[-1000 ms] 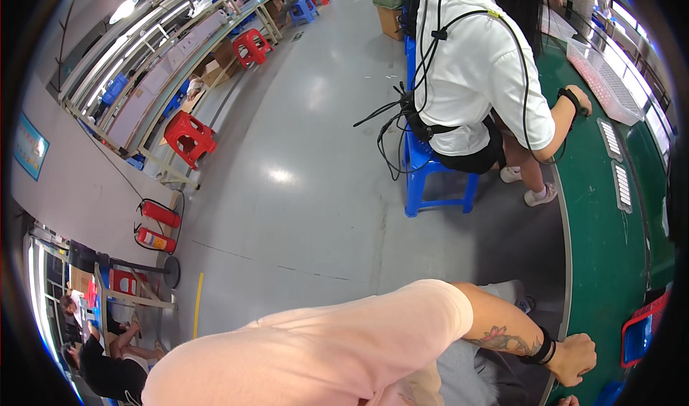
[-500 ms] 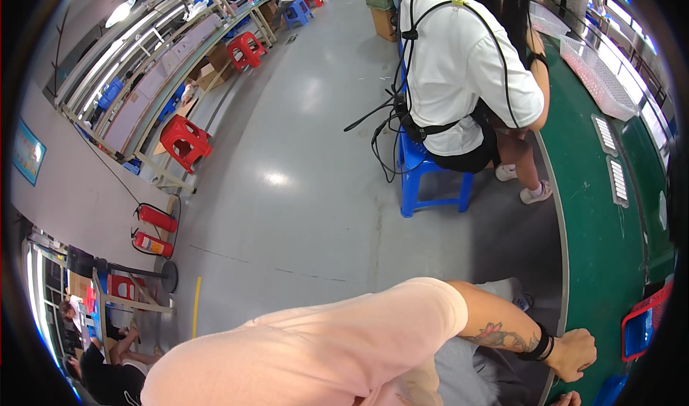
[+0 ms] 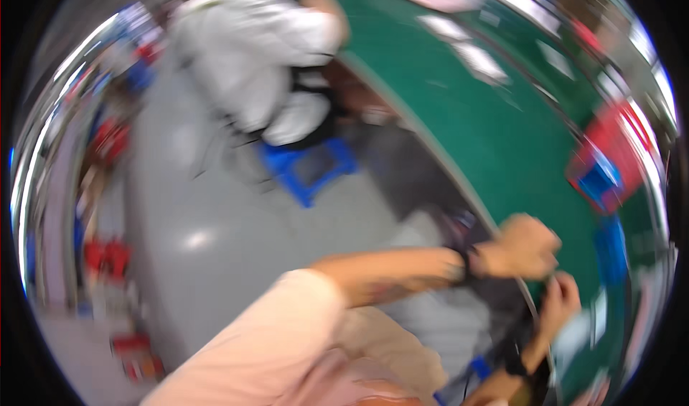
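Motion smears the whole picture. Over the near edge of the green table [image 3: 430,97], my left hand [image 3: 527,248] is curled closed, a dark band on its wrist. Just beyond its fingers, on the right, is my right hand [image 3: 560,302], its fingers bent together and pointing toward the left one. The two hands almost touch. Whatever lies between or inside their fingers, if anything, is too small and blurred to make out. A pale, whitish shape [image 3: 573,338] lies on the table beside my right hand.
Farther right on the table stand a red basket [image 3: 626,137] with something blue in it and a blue bin [image 3: 611,248]. Two white slotted strips [image 3: 481,63] lie toward the back. A person in a white shirt [image 3: 240,54] sits on a blue stool [image 3: 308,169] at the left.
The view has swung to the right, so the person and stool now appear farther left. My right hand and forearm have come into sight, and more of the table's right part shows.
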Demonstrator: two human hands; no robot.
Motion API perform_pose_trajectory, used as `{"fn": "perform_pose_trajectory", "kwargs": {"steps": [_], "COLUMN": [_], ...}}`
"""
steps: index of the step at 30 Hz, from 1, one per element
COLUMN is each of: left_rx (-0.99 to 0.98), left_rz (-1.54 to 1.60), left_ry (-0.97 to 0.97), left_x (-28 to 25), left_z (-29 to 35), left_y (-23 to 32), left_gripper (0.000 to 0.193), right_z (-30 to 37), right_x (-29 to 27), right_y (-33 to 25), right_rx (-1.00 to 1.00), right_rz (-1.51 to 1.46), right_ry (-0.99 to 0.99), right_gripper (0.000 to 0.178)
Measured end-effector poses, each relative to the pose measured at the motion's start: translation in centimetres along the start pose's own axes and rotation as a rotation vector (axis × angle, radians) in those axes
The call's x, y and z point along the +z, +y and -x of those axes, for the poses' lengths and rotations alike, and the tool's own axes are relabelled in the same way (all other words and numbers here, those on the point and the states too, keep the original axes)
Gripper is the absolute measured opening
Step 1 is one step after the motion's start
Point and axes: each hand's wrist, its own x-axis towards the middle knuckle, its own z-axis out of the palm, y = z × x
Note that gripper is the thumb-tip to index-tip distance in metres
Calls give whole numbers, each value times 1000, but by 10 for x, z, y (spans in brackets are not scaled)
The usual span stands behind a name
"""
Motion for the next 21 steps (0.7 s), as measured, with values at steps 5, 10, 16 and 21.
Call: {"fn": "perform_pose_trajectory", "kwargs": {"steps": [5,10,16,21], "left_rx": [42,-34,-108,-111], "left_rz": [-55,8,91,67], "left_ry": [-8,-125,-146,-167], "left_x": [-12,5,-1,-1], "left_z": [2,-3,4,1], "left_y": [-8,8,5,9], "left_gripper": [27,24,22,21], "right_z": [0,6,-7,-52], "right_x": [30,7,-58,-179], "right_y": [-38,-34,-55,-28], "right_rx": [-76,-44,-42,109], "right_rz": [-25,-26,143,1031], "right_ry": [15,58,-12,75], "right_gripper": [5,7,36,67]}}
